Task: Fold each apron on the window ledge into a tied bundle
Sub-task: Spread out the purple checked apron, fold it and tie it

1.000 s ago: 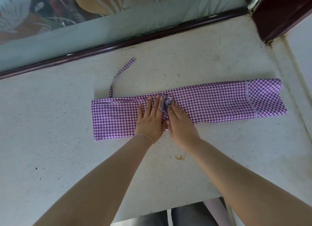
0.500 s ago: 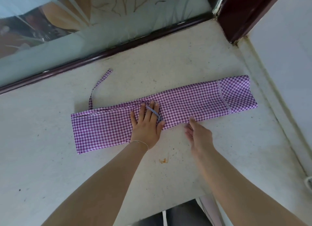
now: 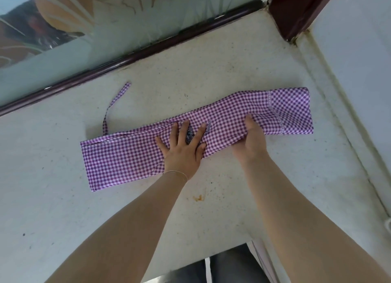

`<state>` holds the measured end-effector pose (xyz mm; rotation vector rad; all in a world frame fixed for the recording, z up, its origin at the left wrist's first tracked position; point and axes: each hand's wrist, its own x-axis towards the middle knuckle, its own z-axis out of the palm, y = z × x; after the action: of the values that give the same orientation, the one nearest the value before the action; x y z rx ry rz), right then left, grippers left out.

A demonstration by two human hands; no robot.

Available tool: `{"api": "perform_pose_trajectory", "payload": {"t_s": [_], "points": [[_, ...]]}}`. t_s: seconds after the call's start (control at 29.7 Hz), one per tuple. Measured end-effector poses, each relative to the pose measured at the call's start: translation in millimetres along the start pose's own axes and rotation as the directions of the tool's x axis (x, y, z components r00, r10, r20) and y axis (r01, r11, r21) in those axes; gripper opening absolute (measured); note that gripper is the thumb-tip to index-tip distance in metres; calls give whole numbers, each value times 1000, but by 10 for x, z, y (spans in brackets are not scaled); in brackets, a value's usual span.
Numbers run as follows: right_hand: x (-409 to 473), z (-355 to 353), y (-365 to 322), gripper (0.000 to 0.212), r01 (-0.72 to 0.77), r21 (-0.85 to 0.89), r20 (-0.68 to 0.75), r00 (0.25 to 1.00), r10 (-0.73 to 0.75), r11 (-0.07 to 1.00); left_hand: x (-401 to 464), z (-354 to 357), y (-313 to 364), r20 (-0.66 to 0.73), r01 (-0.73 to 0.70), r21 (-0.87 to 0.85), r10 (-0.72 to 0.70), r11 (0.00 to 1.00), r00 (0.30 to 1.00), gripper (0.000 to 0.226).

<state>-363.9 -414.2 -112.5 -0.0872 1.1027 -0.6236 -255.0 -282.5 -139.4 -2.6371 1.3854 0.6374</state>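
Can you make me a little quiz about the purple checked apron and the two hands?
1. True or false: the left hand lies flat on the apron.
2. Which part does the right hand grip? A) the strap B) the apron's near edge C) the window frame
3. Fill in: the loose strap points toward the ____.

Key: 1 true. 2 B. 3 window.
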Motion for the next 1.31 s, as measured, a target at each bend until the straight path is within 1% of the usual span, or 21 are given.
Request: {"api": "perform_pose_trajectory", "payload": {"t_s": [0.07,0.13,0.24,0.37,0.44,0.5,0.54,0.61,0.67,0.71,0.77,0.84,0.87,0.91,1.01,1.08,1.14,1.18,1.24,1.28,1.31], "points": [[-18,-25,-115,47,85,-41,17,996,-84,996,5,5,17,5,1,37,-1,999,1000,57],[-113,21,-112,51,218,-193,38,976,-215,957,-3,15,44,-2,1,59,-1,998,1000,59],[-344,174,50,66,421,-520,139,900,-413,743,2,-13,112,3,-5,74,5,997,1000,62],[-544,367,387,60,529,-658,319,841,-437,536,-50,-95,210,27,-18,87,15,996,1000,62],[-559,407,583,54,557,-700,411,826,-385,448,-71,-116,209,-21,15,-60,-17,998,1000,66],[-559,425,745,52,535,-743,437,843,-315,402,-51,-91,169,-26,88,-361,-105,928,994,72],[-558,445,840,53,528,-766,441,847,-297,368,-70,-78,113,1,115,-539,-136,835,991,79],[-546,467,909,55,522,-790,444,849,-288,321,-122,-126,53,15,97,-866,-168,491,986,86],[-549,515,1010,56,532,-788,464,844,-269,308,-187,-193,-67,29,81,-973,-235,216,972,68],[-537,534,1055,55,530,-785,468,847,-253,320,-188,-205,-135,69,100,-990,-267,104,961,54],[-536,568,1216,53,532,-802,491,846,-206,273,-172,-220,-324,243,169,-953,-302,-251,922,34],[-549,580,1335,52,541,-819,511,840,-184,193,-143,-215,-459,382,198,-784,-206,-588,901,31],[-553,582,1405,50,556,-815,530,829,-180,164,-148,-225,-519,408,213,-699,-135,-683,903,33],[-553,579,1466,49,578,-804,552,813,-186,141,-169,-237,-565,419,229,-657,-95,-718,903,35],[-490,550,1577,44,650,-754,624,754,-204,98,-197,-344,-620,401,258,-731,-91,-632,912,27],[-405,511,1618,43,689,-718,664,720,-201,99,-168,-414,-710,345,211,-809,-152,-549,926,32],[-347,479,1660,45,700,-711,678,709,-191,75,-162,-492,-871,251,91,-892,-316,-443,915,34],[-333,468,1696,49,689,-722,671,719,-182,62,-196,-536,-982,202,29,-926,-428,-375,881,31],[-311,439,1793,62,683,-730,676,717,-172,-26,-329,-577,-1233,86,-21,-987,-634,-160,768,23],[-315,439,1851,68,686,-719,694,699,-174,-110,-436,-553,-1380,20,33,-999,-703,5,711,18],[-312,443,1902,73,686,-695,719,671,-182,-215,-562,-532,-1511,-44,119,-978,-723,173,690,13]]}}
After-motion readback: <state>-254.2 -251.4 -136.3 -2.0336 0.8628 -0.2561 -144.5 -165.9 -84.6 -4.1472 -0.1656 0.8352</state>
